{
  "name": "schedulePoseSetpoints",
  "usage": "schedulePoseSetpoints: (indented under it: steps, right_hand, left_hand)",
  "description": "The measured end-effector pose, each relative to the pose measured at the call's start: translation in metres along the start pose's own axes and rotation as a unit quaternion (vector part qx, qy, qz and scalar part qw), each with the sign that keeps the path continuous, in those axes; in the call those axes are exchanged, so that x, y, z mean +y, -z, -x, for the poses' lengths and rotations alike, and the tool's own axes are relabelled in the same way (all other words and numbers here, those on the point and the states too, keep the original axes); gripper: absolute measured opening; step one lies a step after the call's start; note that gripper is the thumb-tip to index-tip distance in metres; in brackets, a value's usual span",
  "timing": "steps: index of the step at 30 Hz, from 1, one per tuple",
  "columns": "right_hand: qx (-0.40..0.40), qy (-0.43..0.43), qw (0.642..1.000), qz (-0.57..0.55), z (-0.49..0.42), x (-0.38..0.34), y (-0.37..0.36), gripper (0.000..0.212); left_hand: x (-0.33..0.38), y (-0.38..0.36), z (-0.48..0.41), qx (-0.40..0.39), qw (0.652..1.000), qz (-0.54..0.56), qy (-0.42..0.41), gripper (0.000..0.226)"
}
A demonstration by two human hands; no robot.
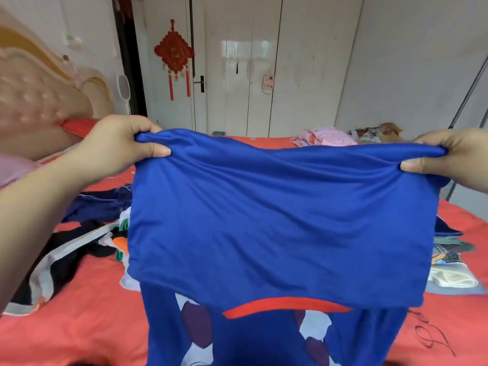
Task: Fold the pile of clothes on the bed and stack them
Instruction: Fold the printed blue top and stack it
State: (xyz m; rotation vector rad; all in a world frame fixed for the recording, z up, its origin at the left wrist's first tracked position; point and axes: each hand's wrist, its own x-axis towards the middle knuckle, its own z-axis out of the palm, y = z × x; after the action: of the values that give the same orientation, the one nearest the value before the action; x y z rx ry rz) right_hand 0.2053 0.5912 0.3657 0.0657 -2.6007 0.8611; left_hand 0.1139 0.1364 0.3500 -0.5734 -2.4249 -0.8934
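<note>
Head view: my left grip (116, 143) and right grip (449, 157) each pinch the blue shirt (277, 220) by its upper edge, above the red bed (79, 326).

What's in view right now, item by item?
Blue shirt: one, blue with red neck trim, held up over the bed.
Loose clothes: a pile, black, white and navy, on the bed left of the shirt.
Other clothes: a few, patterned and cream, on the bed at right.
Pink clothes: one heap, far edge of the bed.
Bed: one, red sheet, under the clothes.
Headboard: one, pink, left.
Knot ornament: one, red, on the door.
Wardrobe: one, white, back wall.
Left hand: one, grips the shirt's left corner.
Right hand: one, grips its right corner.
</note>
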Motion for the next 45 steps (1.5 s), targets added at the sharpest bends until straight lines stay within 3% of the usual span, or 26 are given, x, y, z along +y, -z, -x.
schedulePoseSetpoints:
  steps: [2, 5, 13, 19, 25, 31, 37, 39, 43, 45]
  right_hand:
    - [0.008, 0.0, 1.0, 0.01, -0.025, -0.004, 0.001, 0.014]
    - [0.016, -0.013, 0.999, 0.047, -0.065, 0.002, -0.007, 0.006]
    - [0.036, -0.049, 0.989, 0.134, -0.181, 0.047, -0.074, 0.031]
    - [0.055, -0.079, 0.986, 0.138, -0.249, 0.093, -0.136, 0.011]
    - [0.082, -0.075, 0.982, 0.152, -0.29, 0.129, -0.177, 0.018]
    - [0.052, -0.058, 0.984, 0.162, -0.249, 0.16, -0.217, 0.017]
    - [0.009, -0.031, 0.99, 0.134, -0.162, 0.157, -0.222, 0.01]
    - [-0.009, -0.003, 0.992, 0.126, -0.124, 0.149, -0.218, 0.01]
    - [-0.042, 0.021, 0.987, 0.151, -0.048, 0.148, -0.222, 0.009]
    - [-0.054, 0.022, 0.986, 0.158, -0.006, 0.159, -0.234, 0.026]
  left_hand:
    - [-0.003, -0.003, -0.024, 0.01, 0.999, -0.032, -0.002, 0.01]
    - [-0.013, -0.02, -0.06, 0.012, 0.999, -0.05, -0.001, 0.013]
    - [-0.075, -0.096, -0.158, 0.029, 0.995, -0.08, 0.052, 0.02]
    - [-0.124, -0.16, -0.213, 0.046, 0.991, -0.085, 0.091, 0.024]
    - [-0.157, -0.203, -0.24, 0.047, 0.99, -0.095, 0.089, 0.022]
    - [-0.19, -0.237, -0.189, -0.011, 0.992, -0.082, 0.099, 0.016]
    - [-0.193, -0.226, -0.11, -0.06, 0.992, -0.046, 0.097, 0.006]
    - [-0.19, -0.218, -0.078, -0.077, 0.992, -0.028, 0.092, 0.011]
    - [-0.19, -0.209, -0.008, -0.127, 0.989, 0.006, 0.079, 0.047]
    - [-0.191, -0.209, 0.032, -0.155, 0.986, 0.008, 0.057, 0.032]
